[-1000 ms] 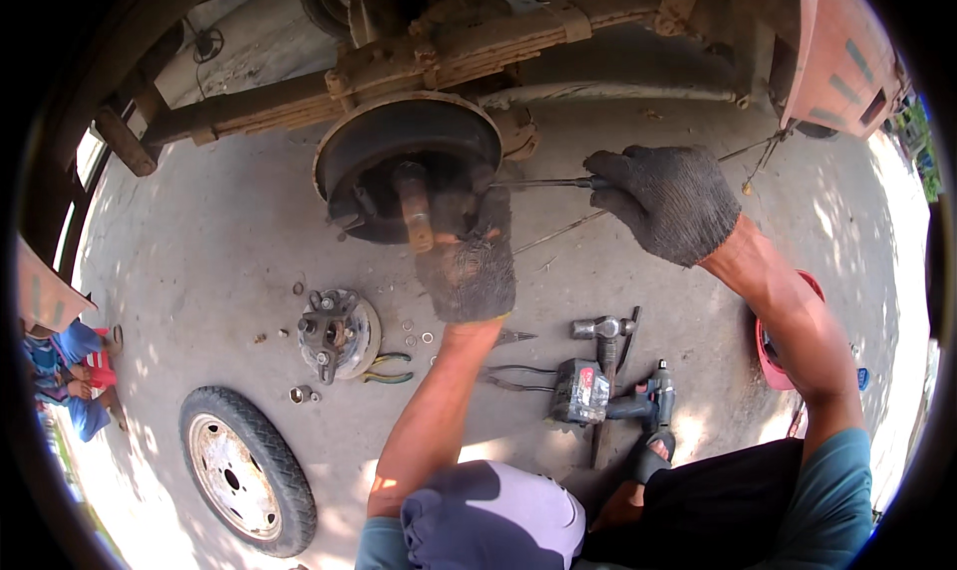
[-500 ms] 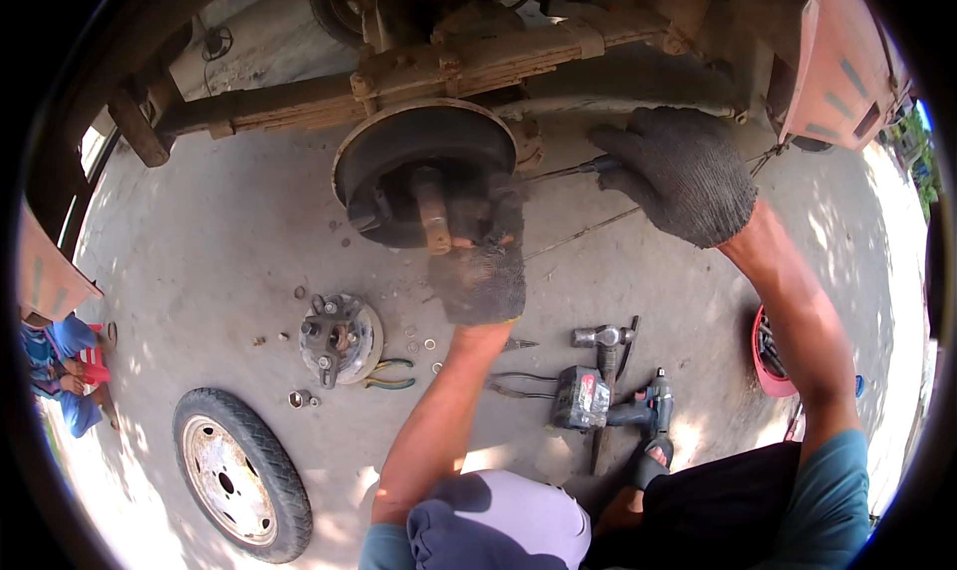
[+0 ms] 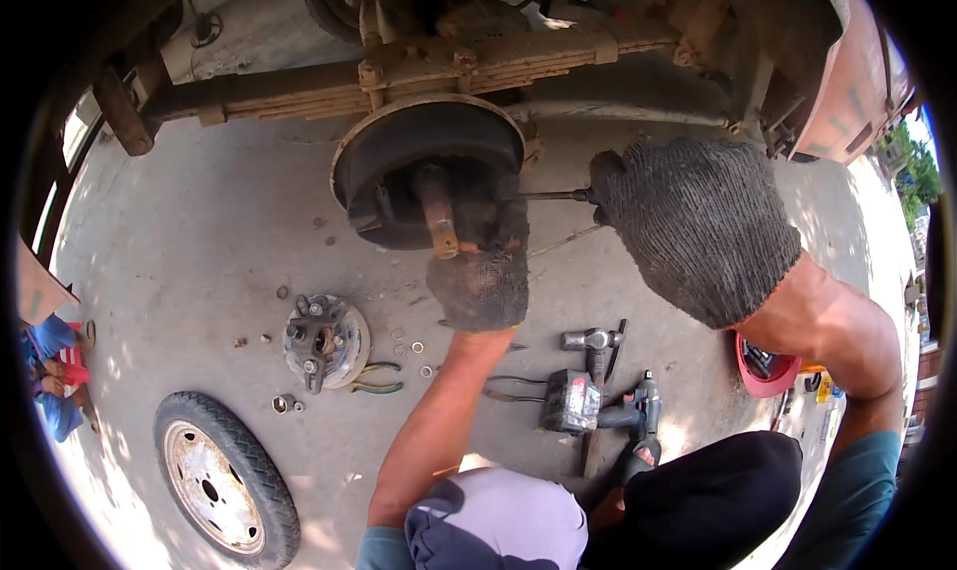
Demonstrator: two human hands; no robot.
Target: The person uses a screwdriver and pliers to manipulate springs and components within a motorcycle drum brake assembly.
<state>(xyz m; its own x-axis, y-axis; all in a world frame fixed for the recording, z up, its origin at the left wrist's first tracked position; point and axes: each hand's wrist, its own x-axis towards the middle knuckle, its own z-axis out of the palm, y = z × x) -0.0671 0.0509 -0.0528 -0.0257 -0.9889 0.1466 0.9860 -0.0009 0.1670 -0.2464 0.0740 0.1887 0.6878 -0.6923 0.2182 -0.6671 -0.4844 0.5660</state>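
Under the vehicle hangs a round brake backing plate (image 3: 344, 156) with a rusty axle stub (image 3: 439, 216) jutting from its middle. My left hand (image 3: 480, 286), in a dark knit glove, is closed at the lower right of the plate, on what looks like a dark brake shoe (image 3: 505, 211); its fingertips are partly hidden in shadow. My gloved right hand (image 3: 698, 226) grips a screwdriver (image 3: 558, 196) by its handle. The thin shaft points left, its tip at the plate's right side near my left fingers; the exact contact is hidden.
A leaf spring (image 3: 289, 90) spans above. On the concrete lie a wheel hub (image 3: 324, 341), pliers (image 3: 377, 379), a hammer (image 3: 593, 341), a cordless impact wrench (image 3: 618, 409), and a tyred wheel (image 3: 224, 475). A red bowl (image 3: 768, 376) of parts stands right. Another person (image 3: 55, 376) sits far left.
My right hand has come lower and nearer, turning its back to view, with the screwdriver now more level. My left hand stays at the brake. The view has shifted slightly.
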